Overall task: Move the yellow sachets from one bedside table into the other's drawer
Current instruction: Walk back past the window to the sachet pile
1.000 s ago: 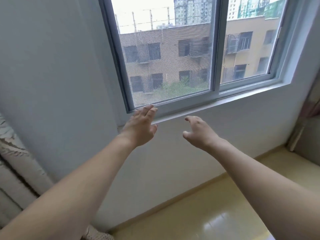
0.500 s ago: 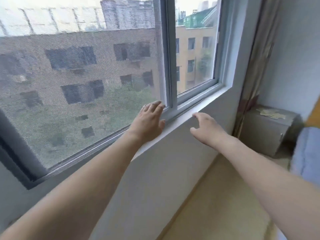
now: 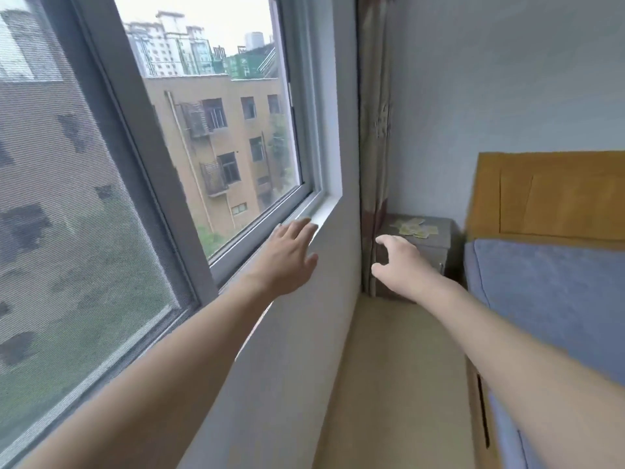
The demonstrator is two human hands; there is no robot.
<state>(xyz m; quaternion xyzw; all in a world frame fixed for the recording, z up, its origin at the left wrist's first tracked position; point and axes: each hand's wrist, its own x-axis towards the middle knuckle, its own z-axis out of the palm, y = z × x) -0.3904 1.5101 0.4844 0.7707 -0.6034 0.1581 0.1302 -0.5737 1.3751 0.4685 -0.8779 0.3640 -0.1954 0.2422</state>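
Several yellow sachets lie scattered on top of a grey-brown bedside table in the far corner, between a curtain and the bed. My left hand stretches forward with straight fingers along the window sill and holds nothing. My right hand reaches forward in the air with loosely curled fingers, empty, well short of the table. The other bedside table is not in view.
A large window with a white sill fills the left. A patterned curtain hangs beside the table. A bed with blue cover and orange headboard stands right. A beige floor strip runs ahead.
The view has swung right along the window wall, bringing the bedside table, sachets and bed into sight. Both hands stay raised in front, empty.
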